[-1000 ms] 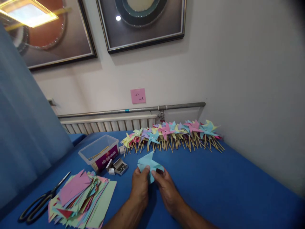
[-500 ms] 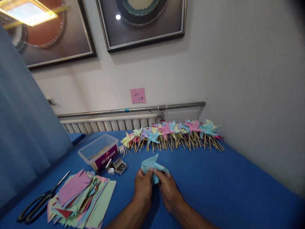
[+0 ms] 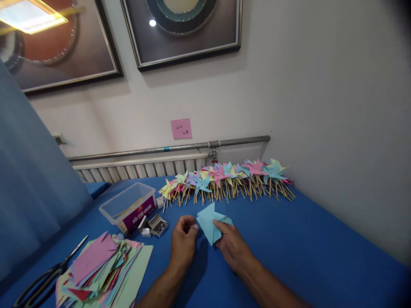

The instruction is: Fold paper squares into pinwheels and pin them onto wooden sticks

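A light-blue folded paper piece (image 3: 210, 222) is pinched at its lower right by my right hand (image 3: 233, 248), a little above the blue table (image 3: 305, 252). My left hand (image 3: 183, 241) is just left of the paper with its fingers curled and no longer touching it; whether something small sits between its fingertips I cannot tell. Behind the hands lies a long row of finished paper pinwheels (image 3: 224, 179) on wooden sticks.
A stack of coloured cut paper (image 3: 102, 269) lies at the front left, with black scissors (image 3: 45, 278) beside it. A clear plastic box (image 3: 128, 205) and a small open box of pins (image 3: 157, 224) stand left of the hands. A wall bounds the table on the right.
My left hand has let go of the blue paper and drawn slightly left. My right hand now holds the paper alone. The view has shifted a little to the right.
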